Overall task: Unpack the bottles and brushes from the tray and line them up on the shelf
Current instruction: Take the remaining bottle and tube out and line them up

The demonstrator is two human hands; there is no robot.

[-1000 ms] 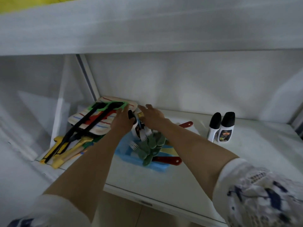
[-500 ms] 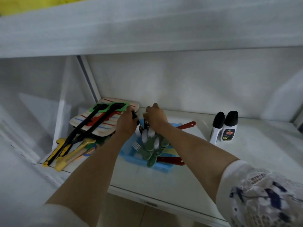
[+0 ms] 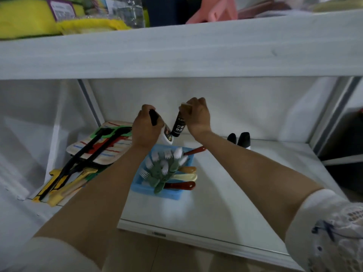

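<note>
shelf [image 3: 225, 193] white | blue tray [image 3: 157, 190] centre | two bottles [image 3: 238, 140] right | tools [image 3: 64, 181], perhaps saws, left

Single head-worn view, looking forward and down, close onto white shelf [image 3: 225, 193], upper shelf edge overhead

- The shelf [image 3: 235, 203] is bare and open between the blue tray [image 3: 157, 191] and the two standing bottles [image 3: 240, 140].
- A pile of tools [image 3: 78, 163] blocks the left side.
- The board above [image 3: 176, 52] hangs low over everything.
</note>
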